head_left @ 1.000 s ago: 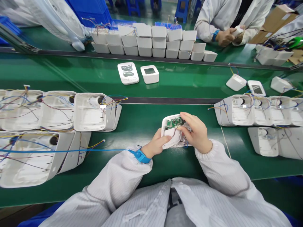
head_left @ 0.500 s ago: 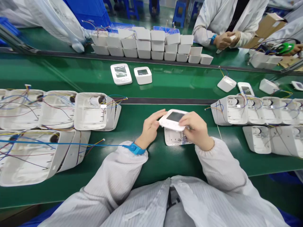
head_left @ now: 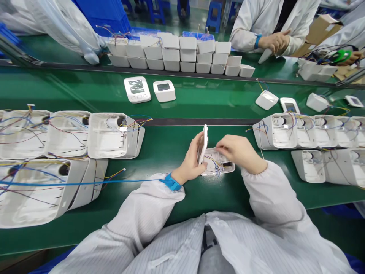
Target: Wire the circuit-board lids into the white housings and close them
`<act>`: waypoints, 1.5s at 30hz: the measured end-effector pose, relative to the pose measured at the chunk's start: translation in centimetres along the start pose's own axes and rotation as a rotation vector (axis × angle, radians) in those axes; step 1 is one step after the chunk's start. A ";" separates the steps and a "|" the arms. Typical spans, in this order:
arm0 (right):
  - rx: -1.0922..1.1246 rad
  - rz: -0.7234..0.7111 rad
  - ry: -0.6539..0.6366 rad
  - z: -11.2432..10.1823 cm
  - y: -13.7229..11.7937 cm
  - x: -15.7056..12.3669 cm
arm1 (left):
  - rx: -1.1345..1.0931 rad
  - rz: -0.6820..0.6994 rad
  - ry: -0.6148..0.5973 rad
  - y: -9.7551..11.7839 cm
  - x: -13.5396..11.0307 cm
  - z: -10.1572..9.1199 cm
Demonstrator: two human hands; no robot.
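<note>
My left hand (head_left: 194, 161) grips a white front cover (head_left: 204, 141) and holds it on edge, its screen side turned left toward my palm. Right beside the cover, a white housing (head_left: 218, 171) lies open side up on the green bench, with coloured wires (head_left: 216, 163) inside. Above the housing's far right part is my right hand (head_left: 236, 150), thumb and fingers pinched together. Whatever sits between those fingertips is too small to make out. A blue wrist strap (head_left: 172, 182) with a cord circles my left wrist.
Open white housings with wires stand in rows at left (head_left: 107, 135) and right (head_left: 283, 131). Beyond the dark strip lie a cover with a screen (head_left: 137, 90) and a small white unit (head_left: 164, 91). Stacked white housings (head_left: 171, 53) line the far ledge. A co-worker's hands (head_left: 275, 42) are across.
My left hand has tipped the front cover from nearly flat to upright, uncovering the housing. My right hand has let go of the cover and moved over the housing.
</note>
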State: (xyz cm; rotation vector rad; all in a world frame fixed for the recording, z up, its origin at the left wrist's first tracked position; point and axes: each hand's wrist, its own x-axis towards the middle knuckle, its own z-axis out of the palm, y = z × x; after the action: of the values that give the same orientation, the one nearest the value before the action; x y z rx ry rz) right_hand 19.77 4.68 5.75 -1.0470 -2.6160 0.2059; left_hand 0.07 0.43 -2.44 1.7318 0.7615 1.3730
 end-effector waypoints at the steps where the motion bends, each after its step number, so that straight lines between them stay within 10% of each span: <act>1: -0.075 -0.013 -0.127 0.3 -0.3 0.1 | -0.063 0.008 0.004 -0.1 -0.2 0.3; 5: -0.305 -0.053 -0.300 2.2 -2.2 0.6 | -0.194 -0.034 0.004 -0.8 -1.0 0.7; 19: 0.069 0.069 0.058 5.0 -1.1 0.1 | -0.411 -0.134 0.057 -0.9 -1.4 0.2; 45: 0.128 -0.036 0.059 4.5 -0.8 -0.2 | -0.288 -0.225 0.015 -0.8 -1.4 -0.2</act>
State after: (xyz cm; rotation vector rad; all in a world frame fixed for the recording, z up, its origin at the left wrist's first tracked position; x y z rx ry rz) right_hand 17.83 3.91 1.64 -0.9477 -2.5298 0.3248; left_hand -0.45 -0.32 -3.83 1.3711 0.7049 1.2739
